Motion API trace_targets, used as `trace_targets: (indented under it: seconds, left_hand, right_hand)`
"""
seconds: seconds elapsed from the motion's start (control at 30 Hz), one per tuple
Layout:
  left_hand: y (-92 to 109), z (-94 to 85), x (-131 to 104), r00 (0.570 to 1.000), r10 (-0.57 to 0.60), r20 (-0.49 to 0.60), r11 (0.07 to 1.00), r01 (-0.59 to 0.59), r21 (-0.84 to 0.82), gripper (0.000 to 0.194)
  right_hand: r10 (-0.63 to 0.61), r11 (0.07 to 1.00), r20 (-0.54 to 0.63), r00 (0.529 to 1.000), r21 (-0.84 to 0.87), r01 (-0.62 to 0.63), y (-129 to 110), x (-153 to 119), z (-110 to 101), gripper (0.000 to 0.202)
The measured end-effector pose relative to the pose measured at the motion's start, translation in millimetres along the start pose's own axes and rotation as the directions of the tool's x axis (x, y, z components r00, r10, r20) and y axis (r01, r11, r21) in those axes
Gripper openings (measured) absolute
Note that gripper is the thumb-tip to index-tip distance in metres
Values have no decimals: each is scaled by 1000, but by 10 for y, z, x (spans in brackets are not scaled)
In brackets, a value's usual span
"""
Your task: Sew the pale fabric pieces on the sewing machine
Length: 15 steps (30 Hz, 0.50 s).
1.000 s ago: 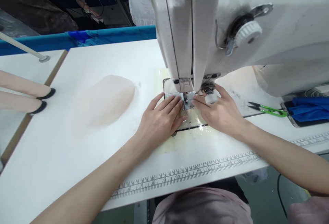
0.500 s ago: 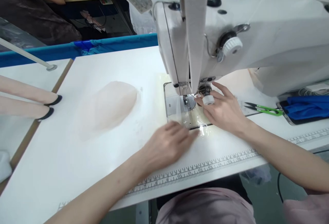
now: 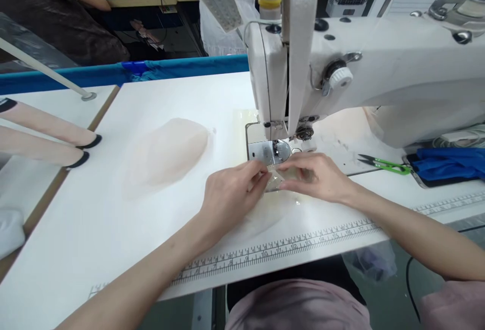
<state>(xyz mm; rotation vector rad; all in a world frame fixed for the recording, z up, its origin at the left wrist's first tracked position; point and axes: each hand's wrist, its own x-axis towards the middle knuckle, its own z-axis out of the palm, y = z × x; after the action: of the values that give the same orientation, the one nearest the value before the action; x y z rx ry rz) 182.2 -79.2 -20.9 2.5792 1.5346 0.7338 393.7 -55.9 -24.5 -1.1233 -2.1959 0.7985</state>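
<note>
In front of the sewing machine's (image 3: 278, 150) presser foot, both hands meet over the metal needle plate (image 3: 259, 150). My left hand (image 3: 233, 191) is closed, thumb and fingertips pinching the edge of a thin, sheer pale fabric (image 3: 261, 221) that is hard to see against the white table. My right hand (image 3: 320, 178) curves in from the other side, its fingertips closed on the same fabric near the left fingertips. Another sheer, skin-toned fabric piece (image 3: 174, 150) lies flat to the left of the machine.
Green-handled thread snips (image 3: 386, 165) lie right of my right hand, beside a blue cloth (image 3: 450, 162) on a phone-like dark object. A printed ruler (image 3: 273, 254) runs along the table's front edge. Pale, dark-ended strips (image 3: 49, 145) hang at left. Co-workers stand beyond the blue-edged table.
My right hand has come away from beside the presser foot, toward me. My left hand has moved up to meet it, and both now pinch the sheer fabric. The view has shifted slightly.
</note>
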Motion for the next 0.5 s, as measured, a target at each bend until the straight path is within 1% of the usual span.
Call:
trace_targets:
  seconds: [0.07, 0.1, 0.13, 0.17, 0.2, 0.23, 0.27, 0.3, 0.33, 0.4, 0.5]
  left_hand:
    - [32, -41, 41, 1000, -13, -28, 985, 8, -173, 15]
    - [39, -58, 62, 999, -37, -5, 958, 34, -286, 15]
    - [41, -72, 82, 996, -78, 53, 906, 93, -413, 13]
    - [39, -81, 98, 982, -128, 137, 825, 182, -535, 12]
    - [36, -86, 110, 957, -173, 234, 722, 285, -630, 12]
    - [34, -87, 118, 924, -206, 322, 617, 378, -690, 12]
    - [33, -86, 123, 894, -221, 390, 526, 446, -724, 13]
    - [35, -83, 126, 872, -228, 432, 457, 488, -744, 14]
    - [40, -80, 128, 860, -232, 455, 411, 510, -756, 13]
    - [57, -77, 131, 850, -234, 472, 366, 527, -767, 11]
    - [75, -85, 138, 839, -234, 491, 353, 544, -761, 11]
  right_hand:
    - [74, 970, 120, 990, 223, -99, -62, -6, 2, 26]
    - [92, 933, 182, 979, 327, -149, -78, -8, 1, 21]
    - [101, 884, 243, 965, 423, -199, -86, -9, -2, 17]
    - [102, 829, 295, 950, 503, -245, -86, -9, -5, 16]
    - [99, 774, 330, 939, 568, -281, -82, -8, -8, 15]
    - [96, 728, 342, 935, 616, -300, -76, -6, -7, 14]
    - [99, 702, 334, 937, 644, -304, -72, -5, -3, 13]
    - [110, 698, 309, 945, 652, -295, -70, -4, 6, 13]
    - [124, 711, 278, 953, 645, -281, -70, -4, 19, 15]
    - [146, 738, 232, 962, 622, -262, -74, -8, 48, 21]
    - [167, 726, 235, 957, 627, -281, -71, -13, 57, 24]
